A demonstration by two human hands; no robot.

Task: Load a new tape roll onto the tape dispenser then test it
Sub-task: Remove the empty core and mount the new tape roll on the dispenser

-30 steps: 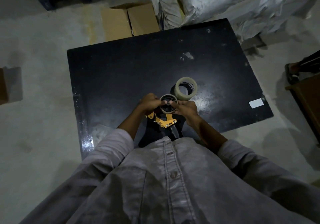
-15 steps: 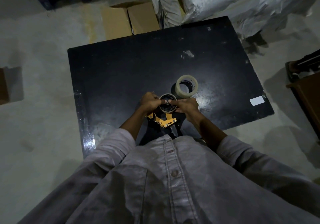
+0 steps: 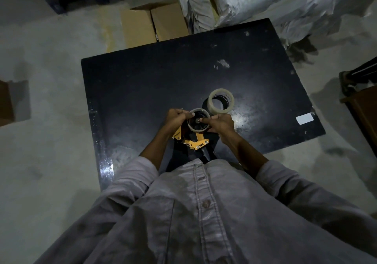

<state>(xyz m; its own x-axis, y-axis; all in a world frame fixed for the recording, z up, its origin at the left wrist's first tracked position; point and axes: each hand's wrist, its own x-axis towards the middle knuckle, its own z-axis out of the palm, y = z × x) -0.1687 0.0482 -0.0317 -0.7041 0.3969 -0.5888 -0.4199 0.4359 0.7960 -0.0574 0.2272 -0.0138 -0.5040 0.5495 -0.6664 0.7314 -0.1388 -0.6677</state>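
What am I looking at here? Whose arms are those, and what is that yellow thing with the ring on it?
The camera sits on a person's head and looks down, so you see their own grey button shirt and both arms from above. In front of them is a flat black table standing on a pale floor.

The yellow and black thing is a hand-held tape dispenser, a tool that pulls out sticky tape and cuts it. The left hand and the right hand are both gripping a thin, nearly empty ring that sits on the dispenser's wheel.

Just behind it, lying flat on the table, is a fuller roll of clear tape. Nobody is touching that one. A small white label is near the table's right edge, and brown cardboard boxes stand on the floor beyond.
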